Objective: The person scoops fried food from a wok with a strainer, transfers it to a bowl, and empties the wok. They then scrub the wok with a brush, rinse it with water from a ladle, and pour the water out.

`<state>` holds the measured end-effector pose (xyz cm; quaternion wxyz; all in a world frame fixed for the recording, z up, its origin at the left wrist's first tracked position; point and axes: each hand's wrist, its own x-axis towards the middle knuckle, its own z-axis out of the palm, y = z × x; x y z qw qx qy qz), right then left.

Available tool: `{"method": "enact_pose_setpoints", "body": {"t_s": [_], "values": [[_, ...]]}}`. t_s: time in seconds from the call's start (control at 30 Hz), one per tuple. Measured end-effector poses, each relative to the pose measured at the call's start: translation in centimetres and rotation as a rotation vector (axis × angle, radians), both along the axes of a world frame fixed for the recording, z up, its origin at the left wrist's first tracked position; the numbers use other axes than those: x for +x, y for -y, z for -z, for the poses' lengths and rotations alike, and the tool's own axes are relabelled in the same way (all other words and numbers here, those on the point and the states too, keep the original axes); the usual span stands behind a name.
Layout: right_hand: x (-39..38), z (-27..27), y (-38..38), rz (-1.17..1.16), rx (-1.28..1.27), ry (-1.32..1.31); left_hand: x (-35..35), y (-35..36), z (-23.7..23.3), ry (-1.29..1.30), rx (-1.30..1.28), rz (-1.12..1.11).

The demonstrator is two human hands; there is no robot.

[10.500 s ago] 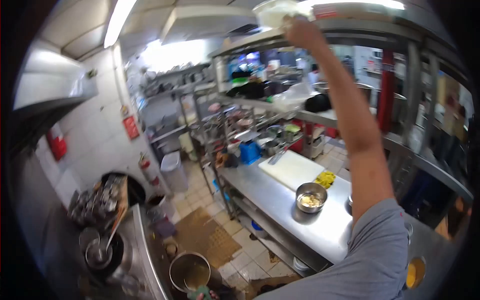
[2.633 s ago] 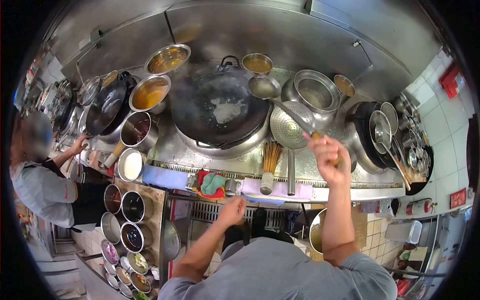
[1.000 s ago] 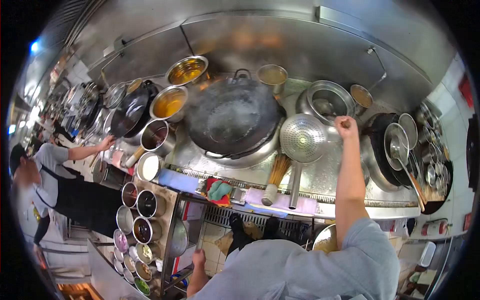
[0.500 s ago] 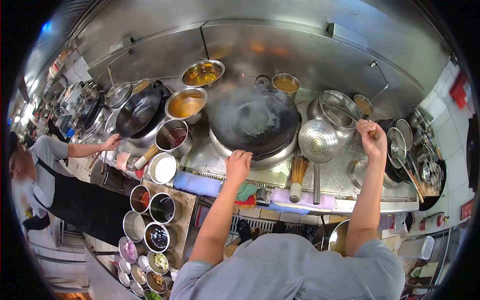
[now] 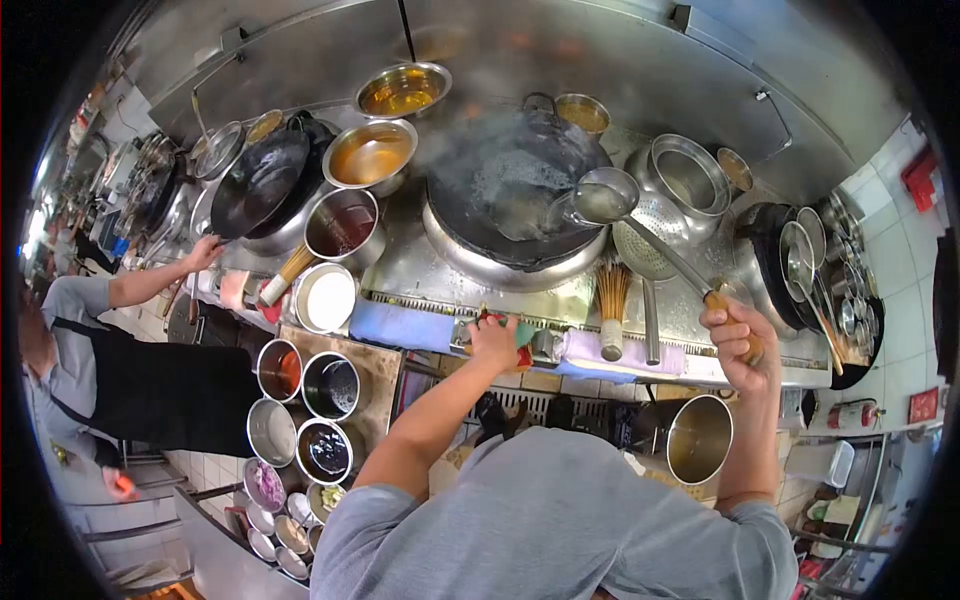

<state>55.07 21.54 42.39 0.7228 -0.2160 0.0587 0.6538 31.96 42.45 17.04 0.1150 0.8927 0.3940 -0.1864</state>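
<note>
My right hand (image 5: pixel 742 345) is wrapped round the wooden handle of a metal ladle (image 5: pixel 604 200). The ladle's bowl, with liquid in it, is over the right side of a steaming black wok (image 5: pixel 520 190) on the stove. At the stove's front edge my left hand (image 5: pixel 493 340) reaches down to a green and red cloth (image 5: pixel 523 335); its fingers are partly hidden, so its grip is unclear. Right of that hand stand a bamboo brush (image 5: pixel 612 300) and a perforated strainer (image 5: pixel 650 235) with its handle towards me.
Bowls of amber liquid (image 5: pixel 370 155) and a pot of dark red sauce (image 5: pixel 341 222) stand left of the wok. At the left a co-worker (image 5: pixel 150 370) holds another wok (image 5: pixel 262 185). Seasoning pots (image 5: pixel 325 452) are at the lower left; a large pot (image 5: pixel 700 440) is at the lower right.
My left hand has left the wok's near rim and moved down to the cloth. My right hand has brought the ladle from the metal pot at the right to over the wok.
</note>
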Motion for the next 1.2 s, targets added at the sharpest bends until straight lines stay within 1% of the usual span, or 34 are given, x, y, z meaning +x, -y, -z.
{"method": "enact_pose_setpoints", "body": {"t_s": [0.03,0.1,0.13,0.17,0.23,0.27,0.3,0.37,0.4,0.47,0.53,0.6,0.63,0.7,0.73,0.77,0.8,0.83,0.87,0.9,0.93,0.97,1.03,1.07,1.13,1.17,1.2], "values": [[-0.6,-0.5,0.1,0.001,-0.012,-0.005,0.5,-0.5,0.3,-0.005,-0.012,0.001],[-2.0,-1.5,-0.1,-0.105,-0.075,0.200,1.6,-1.6,1.5,-0.112,-0.096,0.020],[-2.3,-1.4,-0.2,-0.136,-0.095,0.243,1.7,-1.8,2.6,-0.082,-0.080,0.055],[-2.9,-1.5,-0.4,-0.140,-0.108,0.236,1.5,-1.8,1.6,-0.087,-0.094,0.052],[-4.0,-1.9,-1.6,-0.171,-0.118,0.319,1.1,-1.8,-0.9,0.020,-0.208,-0.080],[-4.1,-1.4,-2.3,-0.199,-0.087,0.322,0.1,-1.6,-1.7,0.151,-0.279,-0.115],[-4.5,-1.1,-3.0,-0.200,-0.094,0.319,-1.0,-1.3,-1.1,0.148,-0.287,-0.116],[-5.2,-0.4,-4.9,-0.217,-0.058,0.322,-3.7,-0.3,0.2,0.508,-0.486,-0.225],[-5.1,0.4,-5.9,-0.219,-0.060,0.331,-5.2,0.8,0.6,0.571,-0.599,-0.368],[-5.1,2.3,-8.3,-0.222,-0.020,0.334,-8.9,3.2,4.1,0.945,-1.026,-0.604],[-4.9,4.1,-9.9,-0.219,0.021,0.343,-12.1,5.4,5.7,1.101,-1.609,-1.067],[-4.7,6.2,-10.5,-0.189,-0.037,0.697,-14.1,7.0,6.5,1.151,-1.729,-1.267],[-4.3,7.6,-9.9,-0.165,-0.045,0.699,-14.8,7.4,6.8,1.129,-1.740,-1.249],[-1.9,11.7,-7.4,-0.104,-0.276,1.437,-15.5,7.6,7.4,1.226,-1.841,-1.409],[1.4,16.1,-5.7,0.016,-0.359,2.078,-15.6,7.4,7.5,1.260,-1.915,-1.438],[2.4,17.1,-3.9,0.044,-0.378,2.080,-15.2,6.8,6.4,1.241,-1.924,-1.410],[2.5,17.9,-1.8,0.077,-0.484,2.226,-14.7,6.6,4.4,1.304,-1.950,-1.352],[2.4,18.6,0.3,0.102,-0.596,2.367,-14.3,6.3,3.4,1.366,-1.977,-1.299],[2.4,19.4,2.2,0.112,-0.613,2.365,-14.1,5.6,3.8,1.329,-1.921,-1.272],[2.2,20.2,4.3,0.038,-0.692,2.316,-14.0,4.5,4.5,1.295,-1.919,-1.226],[2.1,21.1,6.2,-0.037,-0.765,2.261,-13.2,3.4,3.9,1.290,-1.883,-1.158],[2.1,22.0,7.9,-0.032,-0.769,2.255,-12.0,1.9,2.9,1.289,-1.842,-1.088],[2.5,24.2,10.2,-0.171,-0.828,2.297,-8.9,-1.4,0.7,1.297,-1.755,-1.056],[2.5,25.2,11.1,-0.155,-0.821,2.293,-7.1,-3.1,-0.3,1.255,-1.720,-1.081],[2.5,26.7,11.7,-0.197,-0.949,2.216,-3.9,-6.2,-1.9,1.220,-1.671,-1.087],[2.4,26.0,10.3,-0.172,-0.934,2.221,-2.3,-7.7,-2.2,1.176,-1.600,-1.065],[1.8,25.3,8.9,-0.096,-1.029,2.271,-1.1,-8.9,-2.5,1.133,-1.527,-1.051]]}}
